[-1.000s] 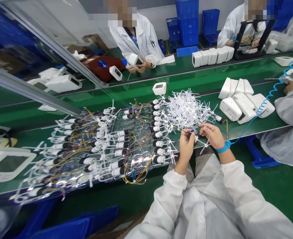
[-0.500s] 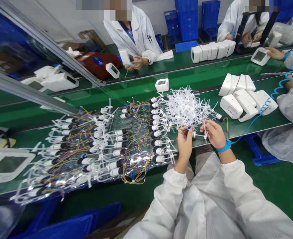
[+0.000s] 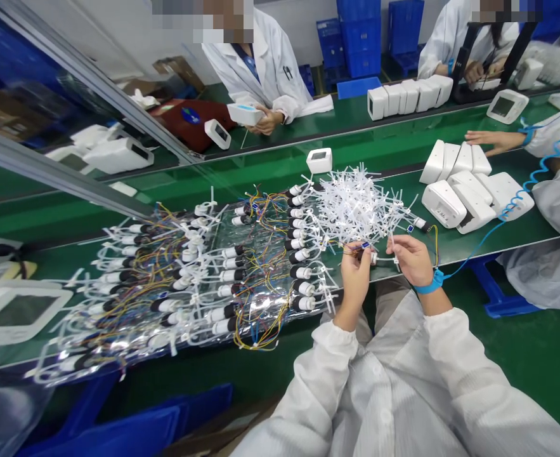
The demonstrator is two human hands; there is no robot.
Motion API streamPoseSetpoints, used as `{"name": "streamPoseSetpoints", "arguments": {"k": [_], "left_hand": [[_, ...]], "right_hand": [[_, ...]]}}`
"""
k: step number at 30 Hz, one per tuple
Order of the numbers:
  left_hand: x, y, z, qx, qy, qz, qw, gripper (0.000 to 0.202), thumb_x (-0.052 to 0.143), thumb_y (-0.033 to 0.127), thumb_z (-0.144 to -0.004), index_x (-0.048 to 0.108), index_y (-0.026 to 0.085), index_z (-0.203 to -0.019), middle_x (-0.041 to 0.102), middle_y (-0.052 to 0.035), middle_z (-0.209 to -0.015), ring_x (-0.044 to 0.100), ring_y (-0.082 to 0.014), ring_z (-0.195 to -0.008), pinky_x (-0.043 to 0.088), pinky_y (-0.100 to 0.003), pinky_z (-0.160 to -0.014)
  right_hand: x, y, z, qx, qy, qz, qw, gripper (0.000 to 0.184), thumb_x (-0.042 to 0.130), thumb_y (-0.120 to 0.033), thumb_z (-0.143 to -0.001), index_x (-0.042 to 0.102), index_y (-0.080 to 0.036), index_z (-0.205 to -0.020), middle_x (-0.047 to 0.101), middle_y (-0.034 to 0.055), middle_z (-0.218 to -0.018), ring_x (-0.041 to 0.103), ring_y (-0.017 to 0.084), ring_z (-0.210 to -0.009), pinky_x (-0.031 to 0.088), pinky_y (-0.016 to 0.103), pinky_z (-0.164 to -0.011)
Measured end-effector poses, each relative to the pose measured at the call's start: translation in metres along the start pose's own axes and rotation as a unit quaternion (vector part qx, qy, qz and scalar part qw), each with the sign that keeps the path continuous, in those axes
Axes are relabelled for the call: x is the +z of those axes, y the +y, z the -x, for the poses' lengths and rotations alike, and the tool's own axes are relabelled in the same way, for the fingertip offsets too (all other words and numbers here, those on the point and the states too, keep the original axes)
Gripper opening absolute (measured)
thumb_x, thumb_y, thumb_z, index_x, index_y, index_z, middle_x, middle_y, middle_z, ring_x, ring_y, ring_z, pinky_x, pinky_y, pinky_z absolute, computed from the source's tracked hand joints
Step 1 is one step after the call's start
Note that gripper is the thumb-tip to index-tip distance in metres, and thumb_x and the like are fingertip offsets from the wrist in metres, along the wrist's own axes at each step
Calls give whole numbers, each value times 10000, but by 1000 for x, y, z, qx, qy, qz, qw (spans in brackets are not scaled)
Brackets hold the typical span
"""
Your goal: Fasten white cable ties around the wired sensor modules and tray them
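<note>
My left hand (image 3: 356, 273) is closed around a small white-and-black cylindrical motor unit (image 3: 373, 258) with thin coloured wires, mostly hidden by the fingers. A thin white tube (image 3: 385, 259) runs from its end toward my right hand (image 3: 413, 261). The fingertips of that hand pinch the tubing near a small white fitting (image 3: 396, 261). Just beyond both hands lies a heap of white tube pieces (image 3: 351, 203). Another motor unit (image 3: 421, 223) with yellow wires rests right of the heap. To the left, rows of similar motor units (image 3: 301, 273) with tubes lie on clear plastic.
White device housings (image 3: 472, 200) are stacked at right, by a coiled blue cord (image 3: 515, 206). One white device (image 3: 319, 160) stands behind the heap. A co-worker's hand (image 3: 496, 141) reaches over the housings. Across the bench, another person holds a white device (image 3: 245, 114).
My hands keep nearly the same hold on the motor unit and tubing. The co-worker's hand at right has left a white device and moved to the housings. The person opposite has tilted their device.
</note>
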State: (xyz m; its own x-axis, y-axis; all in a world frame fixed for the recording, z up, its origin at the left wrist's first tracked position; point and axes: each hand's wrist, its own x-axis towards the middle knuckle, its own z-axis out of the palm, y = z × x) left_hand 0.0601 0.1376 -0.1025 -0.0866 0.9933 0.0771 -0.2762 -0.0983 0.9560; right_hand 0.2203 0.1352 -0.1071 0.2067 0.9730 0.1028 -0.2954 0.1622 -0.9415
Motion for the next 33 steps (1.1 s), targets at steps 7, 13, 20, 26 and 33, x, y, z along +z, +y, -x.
{"name": "streamPoseSetpoints", "arguments": {"k": [7, 13, 20, 26, 33], "left_hand": [[-3, -2, 3, -15, -31, 21, 999, 430, 893, 553, -933, 696, 212, -1104, 790, -57, -987, 788, -196, -872, 604, -271, -707], [-4, -2, 4, -10, -14, 25, 1000, 443, 851, 602, -969, 692, 211, -1105, 789, -45, -926, 806, -205, -862, 633, -294, -745], [-3, -1, 3, -1, -24, 16, 1000, 442, 830, 619, -983, 696, 213, -1092, 784, -38, -930, 798, -201, -863, 638, -322, -815], [-5, 4, 2, 17, -41, -35, 998, 421, 817, 614, -997, 715, 220, -1103, 768, -50, -966, 756, -211, -863, 614, -337, -827], [-6, 5, 1, 22, -54, -42, 997, 352, 803, 559, -1008, 695, 227, -1055, 698, -5, -855, 656, -170, -740, 554, -292, -731]], "right_hand": [[0, -4, 0, -20, -53, 128, 990, 267, 847, -478, -953, 911, -281, -1122, 824, 28, -933, 725, 227, -845, 604, 402, -881], [6, -10, -2, -20, -50, 151, 987, 269, 883, -517, -920, 879, -250, -948, 840, 48, -932, 760, 253, -901, 619, 411, -922], [7, -9, 0, 4, -79, 123, 989, 330, 858, -562, -946, 818, -235, -964, 816, 40, -893, 761, 225, -843, 623, 372, -839], [7, -10, 1, 9, -95, 123, 988, 345, 879, -563, -932, 837, -228, -1001, 835, 53, -925, 783, 233, -872, 640, 380, -864], [10, -13, 4, 23, -101, 139, 985, 318, 876, -530, -935, 881, -226, -1027, 855, 70, -940, 786, 239, -863, 651, 363, -823]]}}
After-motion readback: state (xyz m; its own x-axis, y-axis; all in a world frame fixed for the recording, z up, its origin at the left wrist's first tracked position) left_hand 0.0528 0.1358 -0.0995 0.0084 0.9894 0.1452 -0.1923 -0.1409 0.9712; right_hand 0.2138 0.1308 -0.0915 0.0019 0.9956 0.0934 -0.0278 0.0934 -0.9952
